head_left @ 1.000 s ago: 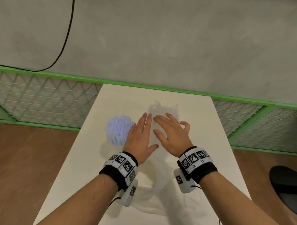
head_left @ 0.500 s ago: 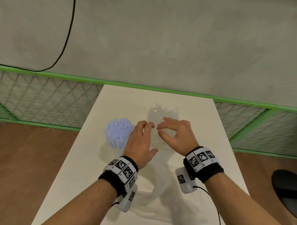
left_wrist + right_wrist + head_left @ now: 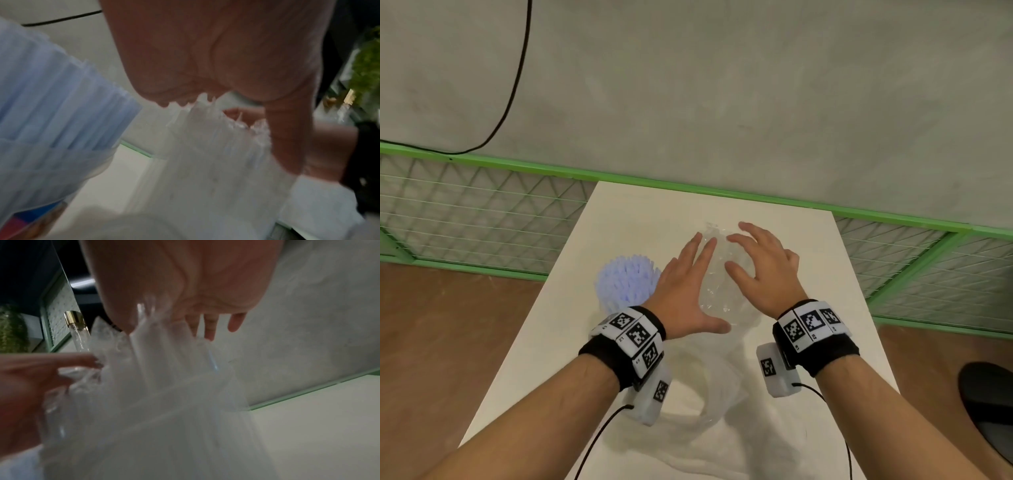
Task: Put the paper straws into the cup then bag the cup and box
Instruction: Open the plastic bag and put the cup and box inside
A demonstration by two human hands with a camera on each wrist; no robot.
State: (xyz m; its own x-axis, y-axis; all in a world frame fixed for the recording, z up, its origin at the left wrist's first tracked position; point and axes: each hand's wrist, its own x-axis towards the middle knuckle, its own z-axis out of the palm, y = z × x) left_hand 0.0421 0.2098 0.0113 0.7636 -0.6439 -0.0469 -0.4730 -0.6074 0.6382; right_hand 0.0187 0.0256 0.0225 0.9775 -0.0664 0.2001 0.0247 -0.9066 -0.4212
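Both hands flank a clear crinkly plastic item [image 3: 717,274], probably the box, though it's too transparent to tell. Left hand [image 3: 685,291]: grip released, fingers straight and flat along the item's left side, thumb spread toward its near edge. Right hand [image 3: 763,270]: grip also released, fingers arched loosely over the top right, not clenched; the right wrist view shows fingertips [image 3: 209,331] just above the jagged plastic edge. Likely reason for the two-sided placing: thin plastic buckles under a one-sided pinch, so the palms cage it before a lift.

Cup [image 3: 616,301] stands just left of the left hand on the bench [image 3: 640,219], blue paper straws [image 3: 628,277] upright in it, so the straw step looks done. White bag [image 3: 688,411] lies slack on the near bench beneath the wrists, mouth seemingly toward the items, handy for loading. Bagging not yet begun.
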